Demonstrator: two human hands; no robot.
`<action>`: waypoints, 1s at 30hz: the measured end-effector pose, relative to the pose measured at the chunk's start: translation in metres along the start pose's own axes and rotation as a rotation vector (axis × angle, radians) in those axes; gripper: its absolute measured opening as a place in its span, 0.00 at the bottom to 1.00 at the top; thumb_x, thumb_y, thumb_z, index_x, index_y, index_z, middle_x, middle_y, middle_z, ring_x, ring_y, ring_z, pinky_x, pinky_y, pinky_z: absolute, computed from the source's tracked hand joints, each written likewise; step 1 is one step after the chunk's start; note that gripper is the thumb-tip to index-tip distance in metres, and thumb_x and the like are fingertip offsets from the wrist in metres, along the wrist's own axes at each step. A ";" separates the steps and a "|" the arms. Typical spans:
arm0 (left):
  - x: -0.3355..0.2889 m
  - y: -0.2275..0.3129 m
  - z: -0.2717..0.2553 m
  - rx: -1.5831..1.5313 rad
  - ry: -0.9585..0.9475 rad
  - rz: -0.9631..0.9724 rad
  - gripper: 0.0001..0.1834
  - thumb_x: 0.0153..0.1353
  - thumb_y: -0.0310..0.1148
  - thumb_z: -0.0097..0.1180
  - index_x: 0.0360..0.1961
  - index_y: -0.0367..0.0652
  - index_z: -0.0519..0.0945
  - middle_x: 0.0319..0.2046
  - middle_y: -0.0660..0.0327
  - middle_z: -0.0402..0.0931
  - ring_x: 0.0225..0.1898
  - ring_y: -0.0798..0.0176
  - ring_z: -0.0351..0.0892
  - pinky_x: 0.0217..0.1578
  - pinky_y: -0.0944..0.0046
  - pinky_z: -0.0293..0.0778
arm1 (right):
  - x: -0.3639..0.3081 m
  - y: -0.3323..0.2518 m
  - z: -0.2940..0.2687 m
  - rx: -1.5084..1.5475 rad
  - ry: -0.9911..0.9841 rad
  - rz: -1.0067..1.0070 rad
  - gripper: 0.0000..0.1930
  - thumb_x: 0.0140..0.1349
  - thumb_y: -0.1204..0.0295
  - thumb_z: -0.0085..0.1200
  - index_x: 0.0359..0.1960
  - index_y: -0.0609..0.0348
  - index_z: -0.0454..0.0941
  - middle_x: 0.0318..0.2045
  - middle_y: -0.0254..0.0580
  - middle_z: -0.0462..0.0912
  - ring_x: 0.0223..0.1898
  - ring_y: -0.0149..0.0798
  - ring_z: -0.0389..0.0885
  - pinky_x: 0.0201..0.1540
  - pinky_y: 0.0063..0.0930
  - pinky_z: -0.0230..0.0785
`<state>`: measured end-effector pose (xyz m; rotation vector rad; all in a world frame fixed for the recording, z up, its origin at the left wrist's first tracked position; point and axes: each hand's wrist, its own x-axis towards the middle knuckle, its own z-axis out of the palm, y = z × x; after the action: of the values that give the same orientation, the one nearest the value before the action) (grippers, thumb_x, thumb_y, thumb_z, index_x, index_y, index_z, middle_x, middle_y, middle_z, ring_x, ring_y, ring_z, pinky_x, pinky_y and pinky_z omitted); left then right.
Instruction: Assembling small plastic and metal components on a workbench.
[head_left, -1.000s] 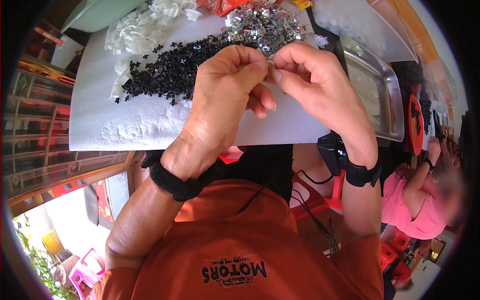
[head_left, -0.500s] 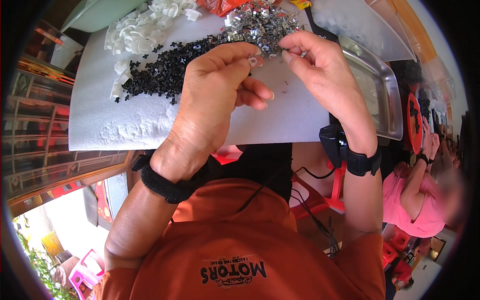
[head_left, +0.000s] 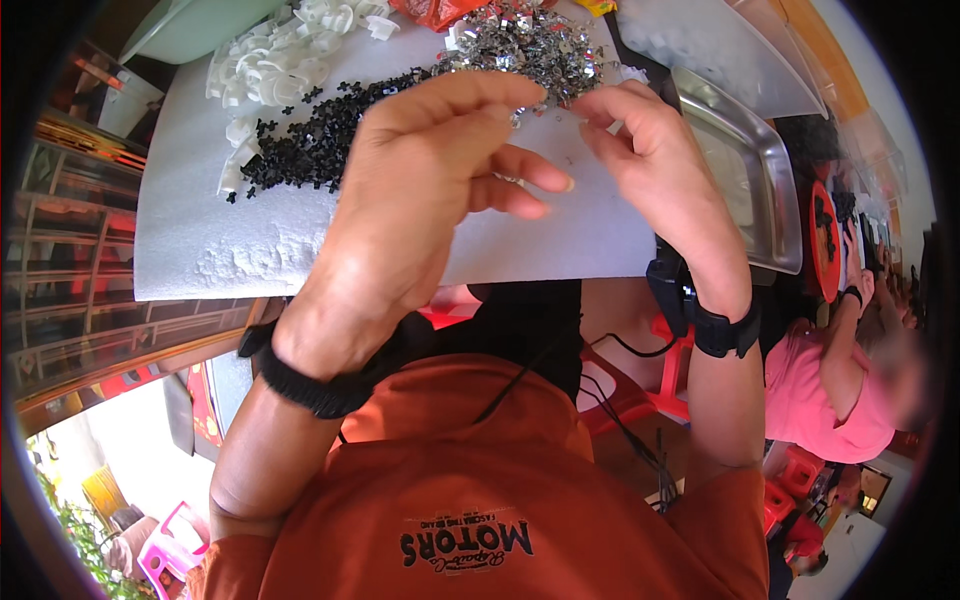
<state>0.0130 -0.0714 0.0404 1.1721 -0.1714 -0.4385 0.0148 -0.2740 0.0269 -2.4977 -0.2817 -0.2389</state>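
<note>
My left hand [head_left: 420, 170] is over the middle of the table, thumb and index finger curled toward each other, the other fingers loosely spread. A small shiny bit shows by its thumb tip; whether it is held is unclear. My right hand [head_left: 655, 150] faces it with thumb and index bent close together, slightly blurred; anything in that pinch is too small to name. Just beyond both hands is a heap of small silvery metal clips [head_left: 540, 50]. A pile of small black cross-shaped parts [head_left: 300, 150] lies behind and left of my left hand, partly hidden by it.
White plastic parts [head_left: 270, 65] are heaped at the far left beside a pale green bowl [head_left: 190, 30]. A steel tray [head_left: 785, 210] stands at the right, near a translucent bin [head_left: 720, 50]. Farther right, a person in pink [head_left: 830, 400] sits by a red plate [head_left: 822, 240].
The small white round piece seen at my left fingertips is no longer visible there. My left hand has shifted slightly, its index finger reaching farther right. My right hand has moved slightly right.
</note>
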 end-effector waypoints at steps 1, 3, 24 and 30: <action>-0.005 0.005 0.000 0.023 0.047 0.038 0.17 0.68 0.31 0.41 0.50 0.31 0.74 0.44 0.52 0.78 0.32 0.67 0.80 0.28 0.72 0.74 | 0.000 0.000 0.000 0.000 0.001 0.001 0.08 0.58 0.76 0.50 0.38 0.64 0.77 0.34 0.50 0.77 0.36 0.51 0.78 0.39 0.37 0.69; -0.015 0.015 -0.009 0.031 0.074 0.080 0.17 0.68 0.32 0.41 0.50 0.31 0.74 0.45 0.51 0.78 0.30 0.68 0.79 0.27 0.73 0.73 | -0.001 -0.004 0.000 0.020 -0.046 -0.019 0.08 0.57 0.75 0.51 0.37 0.63 0.77 0.33 0.50 0.76 0.36 0.52 0.77 0.40 0.39 0.68; -0.057 -0.005 -0.069 0.034 0.263 -0.034 0.15 0.67 0.34 0.46 0.48 0.35 0.76 0.33 0.58 0.79 0.21 0.74 0.73 0.21 0.74 0.69 | 0.021 -0.062 0.050 -0.055 -0.194 -0.263 0.06 0.58 0.75 0.54 0.36 0.62 0.76 0.28 0.43 0.74 0.27 0.43 0.74 0.32 0.33 0.66; -0.061 -0.004 -0.068 0.070 0.283 -0.032 0.17 0.67 0.36 0.45 0.50 0.34 0.74 0.32 0.57 0.78 0.20 0.72 0.72 0.20 0.74 0.68 | 0.028 -0.063 0.047 0.059 -0.228 -0.226 0.05 0.60 0.75 0.53 0.31 0.64 0.72 0.24 0.39 0.71 0.23 0.35 0.69 0.27 0.29 0.62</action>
<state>-0.0190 0.0112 0.0160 1.2940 0.0784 -0.2923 0.0307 -0.1918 0.0309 -2.4345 -0.6575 -0.0340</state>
